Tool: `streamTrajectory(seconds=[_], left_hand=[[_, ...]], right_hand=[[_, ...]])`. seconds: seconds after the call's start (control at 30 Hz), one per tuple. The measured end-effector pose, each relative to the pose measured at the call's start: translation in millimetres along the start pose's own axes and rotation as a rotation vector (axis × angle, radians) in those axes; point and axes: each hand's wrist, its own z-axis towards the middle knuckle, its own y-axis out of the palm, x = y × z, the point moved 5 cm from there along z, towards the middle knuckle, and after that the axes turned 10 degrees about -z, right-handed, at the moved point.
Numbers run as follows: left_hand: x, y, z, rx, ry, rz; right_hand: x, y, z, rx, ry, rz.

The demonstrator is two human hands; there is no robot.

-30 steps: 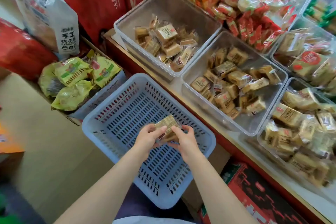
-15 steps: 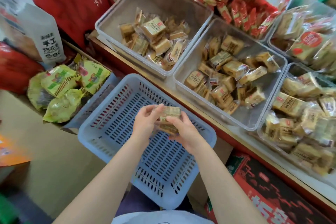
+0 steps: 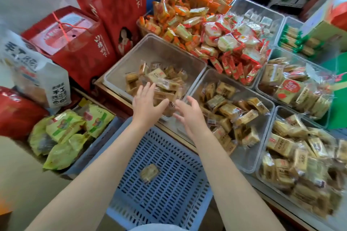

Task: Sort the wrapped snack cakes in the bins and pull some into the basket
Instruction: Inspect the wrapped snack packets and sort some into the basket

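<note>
- I see one wrapped snack cake [image 3: 149, 172] lying flat on the slatted floor of the blue basket [image 3: 189, 189], near its middle, apart from both hands.
- Left hand [image 3: 145, 106] is beyond the basket's far rim, fingers straight and spread over the near edge of the first clear bin [image 3: 131, 58]. Grip released, grasping nothing.
- Right hand [image 3: 187, 112] is just beside the left one, fingers loosely extended, palm turned inward. Grip released, nothing held.
- The first bin holds a loose pile of tan wrapped cakes [image 3: 161, 80]; whether the fingertips touch them I cannot tell, frame blurred.
- Second clear bin [image 3: 262, 127], right of the basket, holds more tan cakes.
- Green-yellow packets [image 3: 69, 133] lie left of the basket.
- Red gift boxes [image 3: 78, 43] stand beyond the packets, far left of the basket.
</note>
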Motion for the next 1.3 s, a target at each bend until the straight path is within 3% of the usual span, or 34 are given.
streamTrajectory(seconds=[0.07, 0.17, 0.3, 0.47, 0.6, 0.83, 1.3], left_hand=[[11, 14, -9, 0.027, 0.170, 0.111], [27, 65, -23, -0.127, 0.400, 0.227], [25, 126, -27, -0.339, 0.429, 0.531], [12, 140, -34, -0.350, 0.427, 0.645], [12, 142, -39, -0.343, 0.470, 0.651], [12, 143, -39, -0.341, 0.443, 0.650], [13, 141, -39, -0.331, 0.453, 0.628]], right_hand=[[9, -24, -5, 0.070, -0.023, -0.072], [20, -76, -11, 0.262, -0.014, -0.033], [48, -151, -5, 0.517, 0.084, -0.316], [87, -182, 16, 0.282, 0.283, -0.595], [99, -186, 27, 0.195, 0.291, -0.733], [112, -184, 32, 0.078, 0.341, -0.752], [146, -175, 45, 0.153, 0.390, -0.297]])
